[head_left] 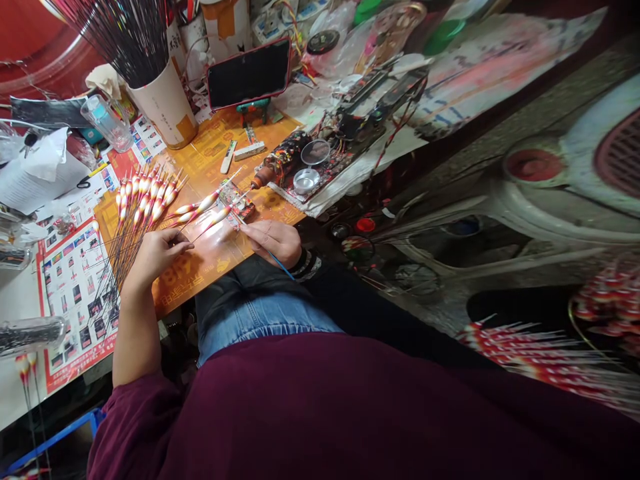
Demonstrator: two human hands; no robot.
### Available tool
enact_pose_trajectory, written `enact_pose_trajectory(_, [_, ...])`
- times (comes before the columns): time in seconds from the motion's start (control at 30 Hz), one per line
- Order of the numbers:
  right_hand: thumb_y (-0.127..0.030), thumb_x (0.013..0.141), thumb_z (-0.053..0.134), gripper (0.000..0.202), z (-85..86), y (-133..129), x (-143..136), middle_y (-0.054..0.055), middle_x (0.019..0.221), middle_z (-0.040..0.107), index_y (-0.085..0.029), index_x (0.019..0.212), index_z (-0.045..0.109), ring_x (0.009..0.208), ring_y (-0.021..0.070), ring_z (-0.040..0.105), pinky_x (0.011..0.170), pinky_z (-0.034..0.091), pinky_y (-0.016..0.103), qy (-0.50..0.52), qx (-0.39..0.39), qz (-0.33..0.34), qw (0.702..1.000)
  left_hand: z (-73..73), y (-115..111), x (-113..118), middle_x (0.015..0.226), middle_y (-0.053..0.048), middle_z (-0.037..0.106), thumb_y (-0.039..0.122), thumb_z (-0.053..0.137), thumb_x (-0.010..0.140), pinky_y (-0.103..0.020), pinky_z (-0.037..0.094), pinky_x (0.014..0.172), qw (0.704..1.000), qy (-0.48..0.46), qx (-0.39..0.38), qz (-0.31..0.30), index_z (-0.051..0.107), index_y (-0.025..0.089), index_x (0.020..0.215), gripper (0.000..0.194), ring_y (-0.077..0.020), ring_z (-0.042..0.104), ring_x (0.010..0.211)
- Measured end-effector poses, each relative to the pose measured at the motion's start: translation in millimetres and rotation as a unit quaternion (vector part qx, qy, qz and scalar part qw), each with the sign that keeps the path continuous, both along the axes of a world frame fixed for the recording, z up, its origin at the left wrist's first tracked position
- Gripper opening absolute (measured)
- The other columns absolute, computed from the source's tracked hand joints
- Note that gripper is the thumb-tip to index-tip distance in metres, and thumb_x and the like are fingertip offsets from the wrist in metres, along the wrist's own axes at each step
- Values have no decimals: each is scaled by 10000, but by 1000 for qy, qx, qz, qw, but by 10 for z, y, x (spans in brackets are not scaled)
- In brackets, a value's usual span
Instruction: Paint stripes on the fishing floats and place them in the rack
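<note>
My left hand (161, 253) is closed at the orange table mat's (200, 163) edge, thumb and fingers pinched on the thin stem of a red, white and yellow float (216, 217). My right hand (274, 241) is closed around a thin blue-ended brush (281, 265), its tip near the float. Two similar floats (204, 202) lie just behind, beside a paint-stained block (239, 200). A fanned bunch of floats (145, 193) with dark stems rests left of them, partly behind my left hand.
A white cup of black rods (165, 107) and a propped phone (249, 73) stand at the back. Right of the mat are a paint-covered motor device (285, 157) and a small clear dish (306, 180). More floats (540, 353) lie at lower right, near a white fan (580, 147).
</note>
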State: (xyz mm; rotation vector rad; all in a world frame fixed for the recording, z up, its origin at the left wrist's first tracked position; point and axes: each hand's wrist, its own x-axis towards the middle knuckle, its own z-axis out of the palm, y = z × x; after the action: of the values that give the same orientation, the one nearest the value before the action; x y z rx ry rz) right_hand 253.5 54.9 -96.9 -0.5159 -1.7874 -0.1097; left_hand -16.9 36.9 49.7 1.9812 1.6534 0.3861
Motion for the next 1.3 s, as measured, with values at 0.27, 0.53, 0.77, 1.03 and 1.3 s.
enact_pose_trajectory(0.27, [-112,936,577,476,24,-6,13,105,1102,749,-157,1409,552,1027,187,724,885,638,317,3,5,4,1000,19,-13,27,583,12,616,337,726,798,-234,334,509,1000,8,-4,8,712,163,725,189,-72,454,506])
enact_pose_trajectory(0.53, [-133,940,573,358,136,-215,-220,83,1009,747,-167,1293,620,984,157,718,863,640,293,0,1,22,1000,42,-16,63,585,10,625,306,720,802,-245,352,528,1000,-1,-6,-6,715,157,719,171,-70,473,521])
enact_pose_trajectory(0.77, [-82,901,598,494,151,-344,-429,113,1035,751,-116,1388,527,989,187,728,853,648,325,-29,24,59,998,-37,-34,53,635,-4,653,295,700,823,-257,389,559,1000,-23,-8,-20,695,153,732,168,-85,540,573])
enact_pose_trajectory(1.03, [-94,910,587,444,109,-352,-412,120,1078,748,-119,1353,559,1049,205,717,873,650,348,-54,27,46,997,-13,-54,69,656,-19,678,298,703,824,-256,377,551,1000,-9,-6,-29,707,150,734,173,-91,542,578])
enact_pose_trajectory(1.3, [-86,903,598,451,148,-370,-420,125,1066,748,-92,1351,559,1036,206,710,873,642,342,-66,28,33,997,-23,-54,71,652,-18,686,290,711,816,-256,400,567,1000,-17,-11,-24,712,149,748,157,-101,563,583])
